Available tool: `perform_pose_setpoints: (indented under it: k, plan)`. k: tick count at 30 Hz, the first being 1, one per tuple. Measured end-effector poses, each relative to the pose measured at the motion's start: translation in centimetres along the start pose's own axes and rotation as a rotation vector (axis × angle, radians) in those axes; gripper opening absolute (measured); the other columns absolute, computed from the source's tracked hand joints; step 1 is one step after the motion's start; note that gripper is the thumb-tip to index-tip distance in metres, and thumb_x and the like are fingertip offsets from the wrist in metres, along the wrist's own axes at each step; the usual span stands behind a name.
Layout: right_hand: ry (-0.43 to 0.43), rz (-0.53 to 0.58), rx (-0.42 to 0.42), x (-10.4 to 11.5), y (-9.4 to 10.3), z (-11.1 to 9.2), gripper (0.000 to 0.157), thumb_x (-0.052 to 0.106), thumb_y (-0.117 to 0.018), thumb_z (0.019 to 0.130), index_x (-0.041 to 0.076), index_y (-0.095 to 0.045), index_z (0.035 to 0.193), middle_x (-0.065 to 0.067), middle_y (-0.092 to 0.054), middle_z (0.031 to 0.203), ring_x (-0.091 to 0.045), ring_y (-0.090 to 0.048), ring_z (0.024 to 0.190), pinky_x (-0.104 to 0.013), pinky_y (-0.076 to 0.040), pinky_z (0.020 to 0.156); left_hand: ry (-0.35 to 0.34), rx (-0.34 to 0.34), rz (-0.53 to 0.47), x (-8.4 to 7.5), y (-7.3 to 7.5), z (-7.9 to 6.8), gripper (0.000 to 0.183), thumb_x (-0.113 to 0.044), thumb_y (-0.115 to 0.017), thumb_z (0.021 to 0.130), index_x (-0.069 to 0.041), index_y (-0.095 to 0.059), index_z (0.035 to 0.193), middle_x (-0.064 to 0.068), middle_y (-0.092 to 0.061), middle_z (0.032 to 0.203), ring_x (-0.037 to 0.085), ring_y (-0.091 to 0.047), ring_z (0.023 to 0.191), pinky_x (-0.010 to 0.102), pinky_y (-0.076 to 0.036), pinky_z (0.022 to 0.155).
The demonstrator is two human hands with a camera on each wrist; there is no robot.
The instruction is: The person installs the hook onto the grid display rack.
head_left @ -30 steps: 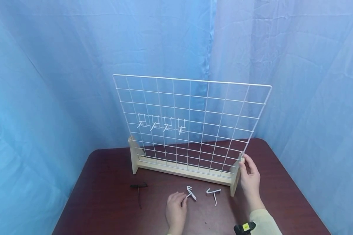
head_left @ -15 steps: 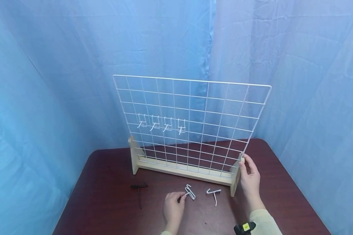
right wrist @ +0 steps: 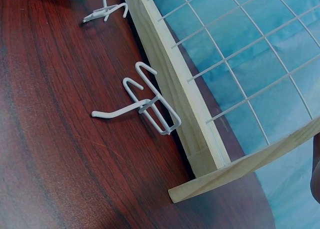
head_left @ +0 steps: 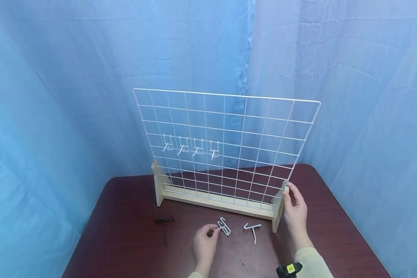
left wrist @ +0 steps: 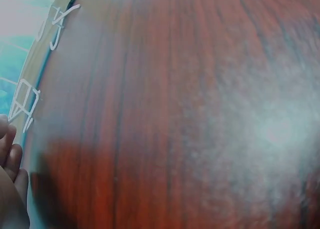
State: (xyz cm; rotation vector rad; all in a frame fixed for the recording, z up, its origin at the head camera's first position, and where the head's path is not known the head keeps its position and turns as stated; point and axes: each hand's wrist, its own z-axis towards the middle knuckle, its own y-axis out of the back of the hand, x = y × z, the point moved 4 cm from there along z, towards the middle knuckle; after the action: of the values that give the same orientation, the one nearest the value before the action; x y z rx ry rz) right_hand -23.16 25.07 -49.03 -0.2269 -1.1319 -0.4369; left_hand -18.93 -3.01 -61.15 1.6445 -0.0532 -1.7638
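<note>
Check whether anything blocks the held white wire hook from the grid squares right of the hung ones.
Nothing visible blocks it. Only the low wooden base rail lies between the white wire hook and the wire grid, below those squares; the loose white hook lies rightward.

The head camera looks forward and down from in front of the rack [head_left: 223,144], far enough back to fit it whole. The left-wrist camera hangs close over the bench [left wrist: 165,114] before the rack, seemingly facing its right end, though glare clouds this. The right-wrist camera looks down beside that end, along the rack's base [right wrist: 170,81]. All three share white hooks [right wrist: 127,107] before the rack.
</note>
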Motion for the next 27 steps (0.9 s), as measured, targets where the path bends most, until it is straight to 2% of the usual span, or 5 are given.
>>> perform_pose_setpoints:
  k: [8,14,20,27]
  plan:
    - [0.009,0.000,-0.004,0.1,0.0,0.0,0.033,-0.002,-0.056,0.098,-0.011,-0.054,0.130,0.020,-0.058,0.117,0.008,-0.053,0.107,-0.007,-0.043,0.089,0.076,-0.017,-0.112,0.0,0.1,0.0,0.012,-0.013,-0.084,0.076,-0.016,-0.076,0.085,-0.011,-0.070,0.075,0.007,-0.064,0.069,0.030,-0.052,0.064]
    - [-0.002,0.001,0.000,0.2,0.0,-0.1,0.034,-0.002,-0.056,0.099,-0.011,-0.053,0.131,0.013,-0.059,0.120,0.008,-0.053,0.108,-0.007,-0.042,0.089,0.120,-0.050,-0.152,0.0,0.2,0.2,0.012,-0.014,-0.085,0.076,-0.015,-0.076,0.083,-0.008,-0.072,0.076,0.008,-0.065,0.069,0.029,-0.052,0.063]
    - [-0.003,-0.001,-0.003,0.3,0.0,-0.2,0.034,-0.003,-0.055,0.098,-0.011,-0.053,0.132,-0.004,-0.060,0.125,0.007,-0.053,0.108,-0.007,-0.043,0.089,0.123,-0.068,-0.148,-0.7,0.5,0.5,0.012,-0.016,-0.085,0.075,-0.018,-0.076,0.083,-0.010,-0.072,0.077,0.009,-0.066,0.070,0.031,-0.053,0.065]
    - [-0.003,0.007,-0.005,0.3,0.0,-0.1,0.034,-0.003,-0.056,0.098,-0.011,-0.053,0.131,-0.001,-0.060,0.124,0.007,-0.054,0.108,-0.008,-0.043,0.089,0.104,-0.060,-0.237,-1.7,0.6,1.0,0.012,-0.013,-0.085,0.076,-0.016,-0.076,0.084,-0.007,-0.073,0.080,0.011,-0.067,0.073,0.027,-0.054,0.064]
